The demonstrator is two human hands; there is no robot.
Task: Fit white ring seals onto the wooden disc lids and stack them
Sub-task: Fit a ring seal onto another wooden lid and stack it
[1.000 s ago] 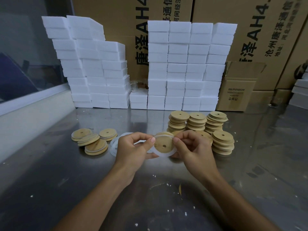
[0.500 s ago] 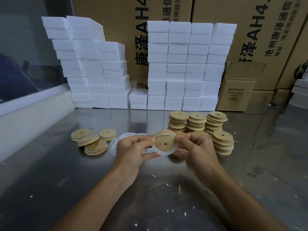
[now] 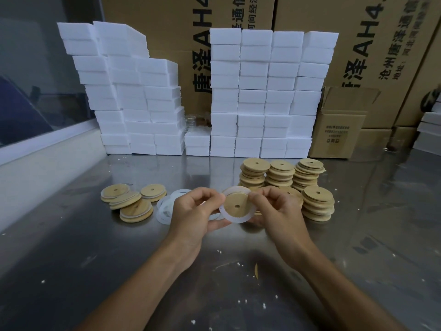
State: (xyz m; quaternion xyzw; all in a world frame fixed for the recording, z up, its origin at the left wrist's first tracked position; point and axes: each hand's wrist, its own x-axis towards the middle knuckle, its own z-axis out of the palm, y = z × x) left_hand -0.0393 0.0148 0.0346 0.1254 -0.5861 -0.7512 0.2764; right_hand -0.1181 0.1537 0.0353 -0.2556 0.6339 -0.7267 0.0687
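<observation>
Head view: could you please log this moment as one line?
left hand: holds lid | right hand: holds lid | lid: white ring round it | table: lid stacks

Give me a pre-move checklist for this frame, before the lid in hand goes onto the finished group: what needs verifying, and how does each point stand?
1. Both hands hold the lid: ok. The left hand and right hand pinch the wooden lid at its edges.
2. White ring seal sits around the lid: ok along the lower and left rim.
3. Seal seated all round: cannot tell; fingers cover the upper right.
4. Finished lids reachable on the left: ok, lying loosely overlapped.
5. Spare rings at hand: ok, on the metal table.
6. Unsealed stacks upright: ok, though uneven.
</observation>
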